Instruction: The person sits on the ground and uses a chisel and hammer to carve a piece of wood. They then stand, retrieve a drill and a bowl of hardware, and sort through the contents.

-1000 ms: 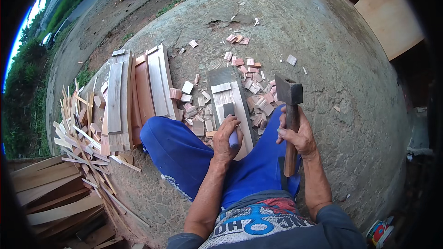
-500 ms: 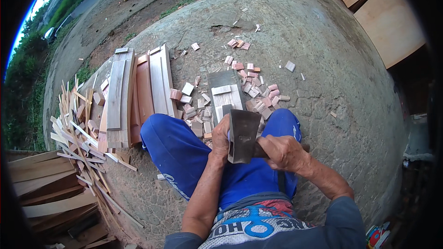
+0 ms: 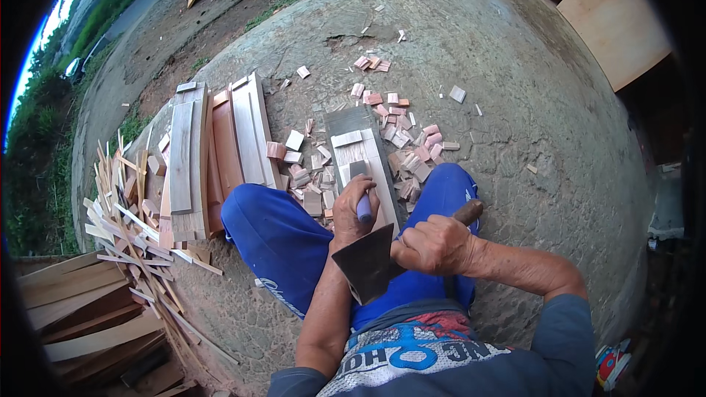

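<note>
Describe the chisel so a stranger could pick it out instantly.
On the grey ground, find the pale board between the blue-trousered knees. Over that board, the left hand grips the chisel, its flat dark blade pointing forward. Its purple handle sets it apart from the brown-handled hatchet in the right hand.

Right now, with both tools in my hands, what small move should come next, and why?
Probably lift the hatchet-like tool clear of your left forearm: your right hand grips it where it overlaps that forearm in view, while your left hand holds the chisel over the pale board.
</note>
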Demonstrator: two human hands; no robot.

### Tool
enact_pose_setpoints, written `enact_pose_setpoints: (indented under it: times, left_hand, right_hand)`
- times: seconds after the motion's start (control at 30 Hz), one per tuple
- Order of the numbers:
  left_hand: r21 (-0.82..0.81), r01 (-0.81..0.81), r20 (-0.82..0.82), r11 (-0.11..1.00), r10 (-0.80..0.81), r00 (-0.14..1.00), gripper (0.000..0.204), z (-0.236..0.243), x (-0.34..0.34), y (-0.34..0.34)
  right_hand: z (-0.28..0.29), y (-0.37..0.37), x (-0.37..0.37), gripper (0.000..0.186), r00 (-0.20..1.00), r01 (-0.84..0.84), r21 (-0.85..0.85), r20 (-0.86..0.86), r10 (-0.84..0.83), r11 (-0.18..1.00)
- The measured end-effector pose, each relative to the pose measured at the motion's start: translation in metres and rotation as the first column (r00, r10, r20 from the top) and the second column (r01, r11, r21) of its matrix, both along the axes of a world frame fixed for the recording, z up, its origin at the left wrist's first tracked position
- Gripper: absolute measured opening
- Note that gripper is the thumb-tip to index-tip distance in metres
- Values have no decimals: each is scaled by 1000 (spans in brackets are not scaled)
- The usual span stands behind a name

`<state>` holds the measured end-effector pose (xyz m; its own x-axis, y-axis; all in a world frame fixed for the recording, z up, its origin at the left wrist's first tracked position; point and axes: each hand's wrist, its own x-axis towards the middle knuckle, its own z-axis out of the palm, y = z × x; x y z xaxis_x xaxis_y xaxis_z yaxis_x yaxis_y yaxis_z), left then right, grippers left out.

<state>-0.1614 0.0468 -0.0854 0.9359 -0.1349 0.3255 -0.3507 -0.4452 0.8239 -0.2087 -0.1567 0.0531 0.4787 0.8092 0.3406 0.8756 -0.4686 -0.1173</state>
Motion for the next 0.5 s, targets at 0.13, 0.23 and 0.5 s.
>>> enact_pose_setpoints:
  times: [0.13,0.23,0.5]
  left_hand:
    - [-597,-168,-505,784,-204,839,29,1,4,10]
    - [-198,-276,-375,940,188,908,21,5,3,16]
    - [-58,19,-30,998,-21,999,11,17,-4,-14]
  right_hand:
    - [-11,2,7,13,928,286,-221,-177,-327,932]
    - [-21,-3,-9,14,944,165,-180,-256,-208,970]
    - [-30,-10,-34,20,937,199,-50,-284,-205,979]
